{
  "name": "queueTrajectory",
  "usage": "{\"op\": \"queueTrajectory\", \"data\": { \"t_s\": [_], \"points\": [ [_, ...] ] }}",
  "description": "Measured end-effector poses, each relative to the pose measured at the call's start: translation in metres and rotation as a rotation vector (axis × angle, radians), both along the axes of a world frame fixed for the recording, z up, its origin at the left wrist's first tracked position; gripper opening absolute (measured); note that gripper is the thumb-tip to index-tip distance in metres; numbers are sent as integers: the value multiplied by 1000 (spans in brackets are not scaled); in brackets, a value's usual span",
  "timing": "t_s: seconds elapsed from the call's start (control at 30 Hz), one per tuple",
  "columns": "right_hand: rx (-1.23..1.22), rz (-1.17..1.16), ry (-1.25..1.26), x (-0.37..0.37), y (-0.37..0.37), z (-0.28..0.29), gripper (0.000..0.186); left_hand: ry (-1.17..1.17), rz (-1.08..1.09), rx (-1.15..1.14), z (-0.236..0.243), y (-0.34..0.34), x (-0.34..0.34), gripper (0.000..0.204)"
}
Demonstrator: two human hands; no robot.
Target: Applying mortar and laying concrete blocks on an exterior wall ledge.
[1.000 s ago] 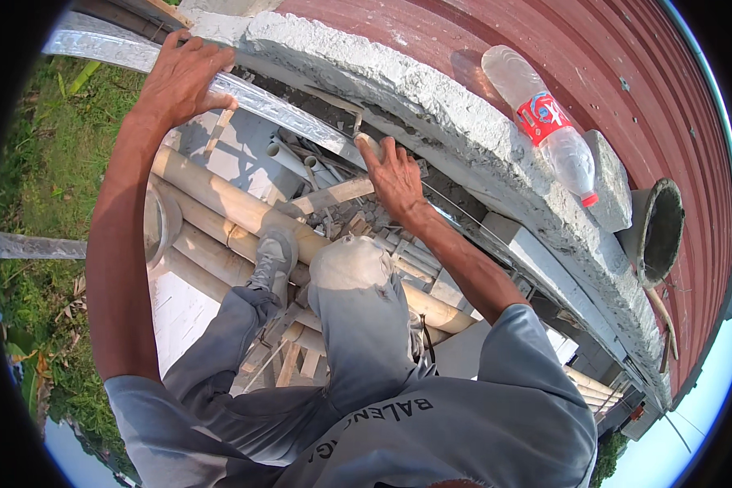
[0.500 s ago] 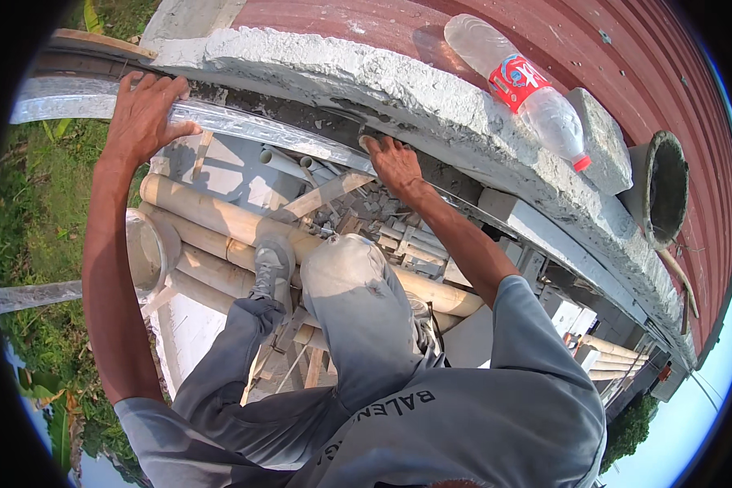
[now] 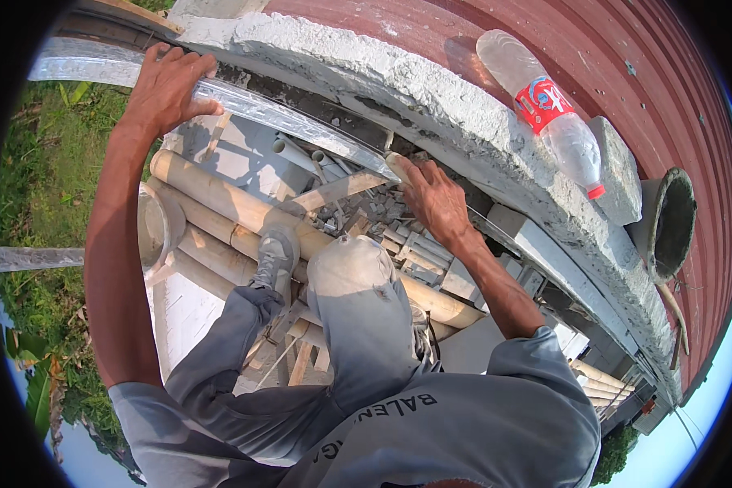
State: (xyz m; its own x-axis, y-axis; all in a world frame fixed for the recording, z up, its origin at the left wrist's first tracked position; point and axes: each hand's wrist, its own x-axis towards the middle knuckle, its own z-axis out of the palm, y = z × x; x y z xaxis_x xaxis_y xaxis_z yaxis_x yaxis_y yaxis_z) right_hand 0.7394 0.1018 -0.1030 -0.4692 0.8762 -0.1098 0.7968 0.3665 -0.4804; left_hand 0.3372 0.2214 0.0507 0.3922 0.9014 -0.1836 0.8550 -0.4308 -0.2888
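My left hand [image 3: 169, 91] is closed over a long silvery metal bar [image 3: 293, 122], fingers across its top and the thumb on its near side. The bar lies along the inner side of a rough concrete ledge [image 3: 366, 65], with a dark grey mortar-like strip [image 3: 301, 102] between them. Farther right, my right hand [image 3: 435, 195] is closed, fingertips down at the bar and the strip. A small pale piece [image 3: 397, 167] shows at its fingertips; its kind is unclear. On the ledge's far side lies a clear plastic bottle [image 3: 573, 150] with a red label and cap.
A concrete block [image 3: 616, 167] and a mortar-crusted bucket [image 3: 671, 228] stand beside the bottle, by a red corrugated roof [image 3: 594, 49]. Below me are bamboo poles [image 3: 211, 191], my shoe on them, a pale bucket [image 3: 156, 224] and rubble [image 3: 362, 203]. Grass [image 3: 49, 187] lies far down left.
My right hand has shifted right and nearer along the bar, and the pale piece at its fingertips shows more. My left hand still grips the bar. The whole view has tilted slightly.
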Motion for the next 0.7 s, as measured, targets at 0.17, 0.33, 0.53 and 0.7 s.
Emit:
{"op": "queueTrajectory", "data": {
  "t_s": [0.17, 0.33, 0.53, 0.7],
  "points": [
    [238, -83, 159, 20, -25, 12, 67, -6, -22, 22, -1, 0, -12, 60],
    [-11, 24, -205, 21, -9, -19, 71, 8, -16, 45, -13, 0, -6, 63],
    [18, 32, -27, 23, -42, -4, 64, -42, -67, -41, 7, 5, -7, 55],
    [-223, -214, -305, 60, -16, -54, 58, -21, -67, -47, -1, 16, 7, 58]
  ]
}}
